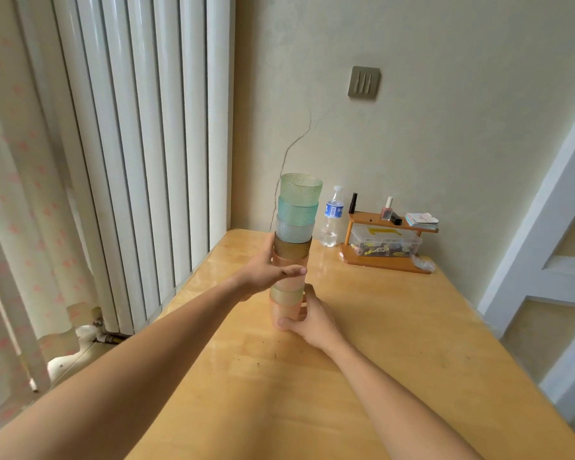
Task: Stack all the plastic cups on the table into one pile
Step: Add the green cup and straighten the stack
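A tall pile of several textured plastic cups stands upright on the wooden table, a little left of its middle. From the top the cups are green, teal, clear, brown, then pink and orange ones lower down. My left hand wraps around the pile's middle from the left, thumb across the front. My right hand grips the bottom orange cup from the right. No loose cup shows elsewhere on the table.
At the table's far end stand a water bottle and a small wooden shelf with a clear box, nail polish and cards. A white radiator and a curtain are to the left. A wall is behind.
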